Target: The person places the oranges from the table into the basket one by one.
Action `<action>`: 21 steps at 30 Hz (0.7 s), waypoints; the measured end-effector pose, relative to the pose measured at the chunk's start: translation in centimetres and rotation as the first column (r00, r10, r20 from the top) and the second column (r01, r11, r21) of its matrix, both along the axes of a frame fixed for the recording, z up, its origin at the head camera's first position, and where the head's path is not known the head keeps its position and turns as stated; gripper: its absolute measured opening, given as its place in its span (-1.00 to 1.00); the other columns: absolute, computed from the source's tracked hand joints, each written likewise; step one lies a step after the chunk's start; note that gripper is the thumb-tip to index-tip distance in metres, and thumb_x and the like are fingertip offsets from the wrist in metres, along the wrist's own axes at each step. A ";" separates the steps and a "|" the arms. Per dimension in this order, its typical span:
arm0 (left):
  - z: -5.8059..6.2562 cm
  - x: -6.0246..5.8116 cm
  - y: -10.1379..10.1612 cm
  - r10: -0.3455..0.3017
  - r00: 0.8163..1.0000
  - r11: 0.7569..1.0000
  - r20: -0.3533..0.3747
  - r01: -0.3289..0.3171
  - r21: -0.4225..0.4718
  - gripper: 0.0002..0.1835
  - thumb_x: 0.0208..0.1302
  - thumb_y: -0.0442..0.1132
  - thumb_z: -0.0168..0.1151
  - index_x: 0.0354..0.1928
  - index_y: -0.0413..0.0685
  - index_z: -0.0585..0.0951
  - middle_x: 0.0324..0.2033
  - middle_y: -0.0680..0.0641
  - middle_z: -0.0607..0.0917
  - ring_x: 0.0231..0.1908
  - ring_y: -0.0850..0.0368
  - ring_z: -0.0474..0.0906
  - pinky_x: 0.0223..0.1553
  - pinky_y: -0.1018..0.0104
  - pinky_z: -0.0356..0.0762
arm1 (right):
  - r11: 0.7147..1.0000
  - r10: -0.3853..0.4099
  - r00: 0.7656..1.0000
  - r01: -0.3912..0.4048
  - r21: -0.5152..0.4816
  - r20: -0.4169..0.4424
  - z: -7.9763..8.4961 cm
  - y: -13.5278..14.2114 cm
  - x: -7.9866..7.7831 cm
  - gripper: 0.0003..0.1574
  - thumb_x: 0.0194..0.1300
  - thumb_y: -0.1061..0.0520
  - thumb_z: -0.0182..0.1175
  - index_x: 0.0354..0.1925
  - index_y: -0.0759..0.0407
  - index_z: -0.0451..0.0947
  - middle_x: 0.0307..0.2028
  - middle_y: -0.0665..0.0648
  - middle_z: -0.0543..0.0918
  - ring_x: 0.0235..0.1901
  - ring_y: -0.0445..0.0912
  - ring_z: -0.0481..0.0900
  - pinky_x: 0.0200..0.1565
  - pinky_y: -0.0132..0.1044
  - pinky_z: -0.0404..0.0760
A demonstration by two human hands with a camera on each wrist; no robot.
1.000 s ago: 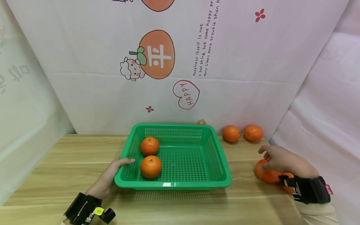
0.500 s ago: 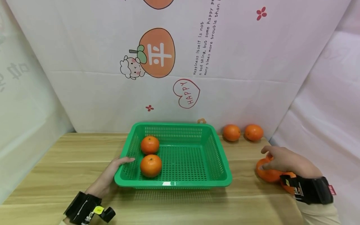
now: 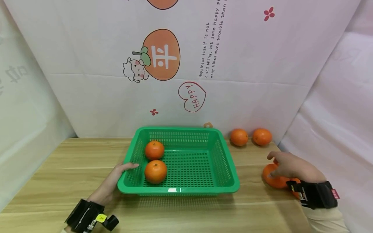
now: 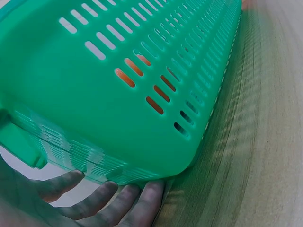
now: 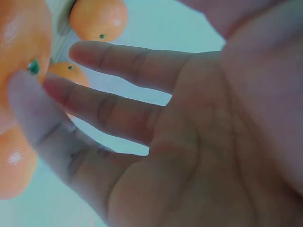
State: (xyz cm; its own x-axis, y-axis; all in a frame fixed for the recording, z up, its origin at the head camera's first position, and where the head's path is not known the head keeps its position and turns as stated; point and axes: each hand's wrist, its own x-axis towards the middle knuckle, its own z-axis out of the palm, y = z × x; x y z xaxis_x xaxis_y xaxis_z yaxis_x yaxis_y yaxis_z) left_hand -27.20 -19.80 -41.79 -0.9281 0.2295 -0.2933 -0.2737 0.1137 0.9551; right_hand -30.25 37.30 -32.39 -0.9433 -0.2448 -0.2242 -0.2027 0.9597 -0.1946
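Note:
A green plastic basket (image 3: 180,190) stands mid-table with two oranges in its left half, the back orange (image 3: 154,150) and the front orange (image 3: 155,172). My left hand (image 3: 113,178) grips its left side, thumb over the rim. In the left wrist view, the fingers (image 4: 106,194) lie against the outer wall, low near the table. At the right, my right hand (image 3: 294,167) reaches over an orange (image 3: 274,182), thumb touching it. The right wrist view shows fairly straight fingers (image 5: 128,68), one fingertip against that orange (image 5: 23,33). Another orange (image 3: 296,194) is partly hidden under the wrist.
Behind the right hand, two more oranges, the left one (image 3: 239,137) and the right one (image 3: 262,136), sit by the back cloth (image 3: 247,64). A white cloth (image 3: 344,129) bounds the right side of the wooden table (image 3: 73,165).

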 end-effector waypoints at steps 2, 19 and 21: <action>0.0 0.0 0.0 -0.005 1.000 1.000 0.000 0.005 0.004 -0.10 0.54 0.09 0.00 0.70 -0.09 -0.11 0.49 -0.36 0.42 0.20 0.05 0.64 0.11 0.27 0.62 | 1.000 -0.009 1.000 0.009 0.001 0.000 -0.1 0.0 0.0 -0.21 0.06 0.08 0.54 0.16 0.43 0.50 -0.10 0.37 0.67 -0.15 0.17 0.61 -0.14 0.01 0.62; 0.0 -0.1 -0.1 0.000 1.000 1.000 0.001 0.000 -0.008 -0.12 0.55 0.11 -0.01 0.69 -0.12 -0.07 0.38 -0.28 0.56 0.09 0.11 0.68 0.08 0.23 0.65 | 0.998 0.042 0.992 -0.046 -0.033 -0.118 -2.1 1.7 1.7 -0.22 0.01 0.07 0.62 0.12 0.43 0.59 -0.06 0.30 0.72 -0.07 0.17 0.63 -0.05 0.01 0.64; 0.0 -0.1 -0.2 -0.003 1.000 1.000 -0.001 0.003 -0.008 -0.12 0.55 0.11 -0.02 0.69 -0.13 -0.08 0.39 -0.29 0.54 0.09 0.11 0.68 0.09 0.24 0.64 | 0.998 0.051 0.987 -0.057 -0.033 -0.155 -2.5 1.9 2.1 -0.18 -0.02 0.01 0.65 0.10 0.41 0.61 -0.04 0.30 0.71 -0.03 0.19 0.63 -0.02 0.03 0.63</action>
